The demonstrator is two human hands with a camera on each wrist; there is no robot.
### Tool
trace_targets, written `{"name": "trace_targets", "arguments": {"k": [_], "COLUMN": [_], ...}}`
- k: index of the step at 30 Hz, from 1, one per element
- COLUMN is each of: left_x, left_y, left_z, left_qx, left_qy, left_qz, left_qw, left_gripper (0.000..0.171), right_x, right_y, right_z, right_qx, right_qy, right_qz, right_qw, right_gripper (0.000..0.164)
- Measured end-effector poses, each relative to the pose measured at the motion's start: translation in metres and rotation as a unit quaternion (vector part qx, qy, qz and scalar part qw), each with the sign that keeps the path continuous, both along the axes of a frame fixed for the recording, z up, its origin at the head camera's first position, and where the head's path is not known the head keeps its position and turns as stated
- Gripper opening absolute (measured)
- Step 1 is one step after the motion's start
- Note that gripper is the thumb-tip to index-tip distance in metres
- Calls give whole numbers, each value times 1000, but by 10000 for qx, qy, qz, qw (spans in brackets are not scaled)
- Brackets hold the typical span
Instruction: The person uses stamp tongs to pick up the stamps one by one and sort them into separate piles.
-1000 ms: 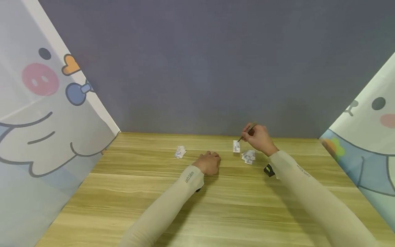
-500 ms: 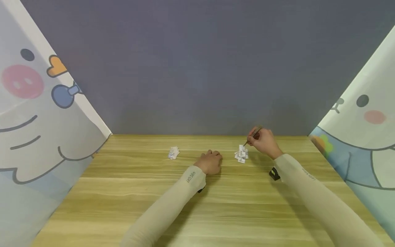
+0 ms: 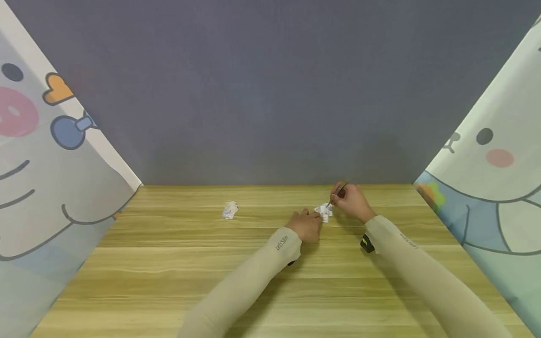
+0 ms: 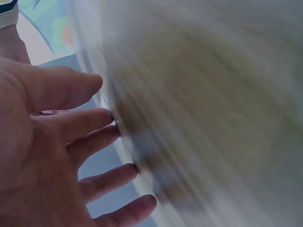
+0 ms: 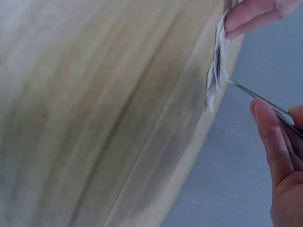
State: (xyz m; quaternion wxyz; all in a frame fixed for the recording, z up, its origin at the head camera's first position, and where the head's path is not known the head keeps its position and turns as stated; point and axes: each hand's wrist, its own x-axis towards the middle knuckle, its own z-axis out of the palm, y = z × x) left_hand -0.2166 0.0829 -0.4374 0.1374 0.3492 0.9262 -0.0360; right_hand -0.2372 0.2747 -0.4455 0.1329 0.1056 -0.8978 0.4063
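Observation:
In the head view, my right hand [image 3: 354,204] pinches a pair of tweezers [image 5: 258,96] between thumb and fingers. The tweezers' tips reach the top of a small loose pile of white printed paper slips [image 3: 325,215], which fan out unevenly on the table. From the left side, my left hand [image 3: 306,227] lies palm down with fingertips at the edge of the same pile. The left wrist view shows its fingers [image 4: 111,182] spread and only slightly bent. Seen from the right wrist, several slips [image 5: 215,75] stack up under the left fingertips.
A second fanned group of paper slips [image 3: 230,210] lies further left on the wood-grain table [image 3: 169,263]. Behind the table rises a grey wall [image 3: 270,94]. Cartoon-printed panels [image 3: 490,197] slant along both sides.
The tweezers laid a single slip from behind onto the right pile. My left hand has moved right to touch that pile. The right hand shifted slightly, still holding the tweezers.

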Motion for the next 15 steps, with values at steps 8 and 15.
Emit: {"name": "trace_targets", "arguments": {"k": [8, 15], "left_x": [1, 1], "left_y": [0, -3], "left_z": [3, 2], "left_qx": [-119, 106], "left_qy": [167, 97], "left_qz": [-44, 38], "left_qw": [9998, 9999], "left_gripper": [52, 53], "right_x": [-1, 3], "right_y": [1, -8], "right_z": [5, 11], "right_qx": [42, 35], "right_qy": [150, 198], "right_qz": [-100, -219], "right_qw": [9998, 9996], "right_gripper": [4, 7]}}
